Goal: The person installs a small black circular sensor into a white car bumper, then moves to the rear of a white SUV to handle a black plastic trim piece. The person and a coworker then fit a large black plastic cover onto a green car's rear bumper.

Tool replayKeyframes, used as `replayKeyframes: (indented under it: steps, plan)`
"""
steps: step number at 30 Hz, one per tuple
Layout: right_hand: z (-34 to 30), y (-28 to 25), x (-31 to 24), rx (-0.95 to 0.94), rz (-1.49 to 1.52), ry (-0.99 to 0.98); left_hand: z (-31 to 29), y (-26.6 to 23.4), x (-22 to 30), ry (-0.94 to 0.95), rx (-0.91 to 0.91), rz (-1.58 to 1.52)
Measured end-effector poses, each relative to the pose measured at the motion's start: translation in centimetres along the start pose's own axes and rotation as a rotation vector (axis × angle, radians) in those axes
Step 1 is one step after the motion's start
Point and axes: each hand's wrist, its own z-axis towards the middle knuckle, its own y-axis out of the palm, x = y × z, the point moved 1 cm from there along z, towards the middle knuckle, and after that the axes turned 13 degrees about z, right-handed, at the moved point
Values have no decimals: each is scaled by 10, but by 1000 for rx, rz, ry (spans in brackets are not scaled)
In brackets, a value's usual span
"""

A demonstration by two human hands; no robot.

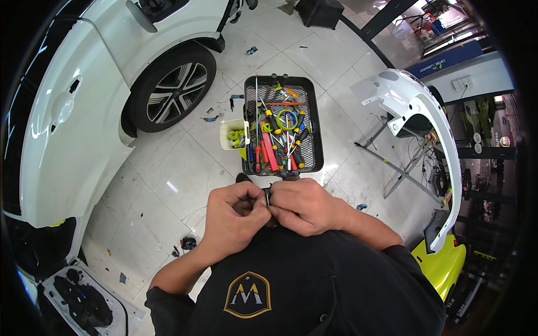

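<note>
My left hand [236,217] and my right hand [305,206] meet in front of my chest, fingertips pinched together. Between them sits a small dark piece [267,194] with a pale edge, mostly covered by the fingers, so its kind does not show. Just beyond my hands stands a black mesh tool tray [320,120]. In it lie several screwdrivers with black-and-yellow handles [299,158], a red-handled tool [258,159], a flat red strip [270,150] and a yellow-green ring of tape [286,120]. A white bin [225,134] holding yellow-green pieces hangs at the tray's left side.
At the left stands a white car with its front wheel [178,92] near the tray. A white bumper [448,145] rests on a metal stand [399,173] at the right, above a yellow-green panel [443,266]. Scraps [188,243] litter the tiled floor. A black box [319,12] stands farther off.
</note>
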Motion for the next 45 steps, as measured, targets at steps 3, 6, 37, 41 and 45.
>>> replayKeyframes:
  steps: [3,6,37,41,45]
  plan:
    - [1,-3,2,-31,-8,-3,-2,0,-4,38,6,-49]
    - [6,-3,2,-39,9,-23,-1,-11,-11,92,-72,-39]
    - [12,-4,13,-95,-56,59,23,-25,-4,-44,-133,293]
    - [14,-6,13,-57,-39,64,19,-17,-10,-59,-66,69]
    - [22,-5,9,62,18,104,27,-29,-26,327,48,381]
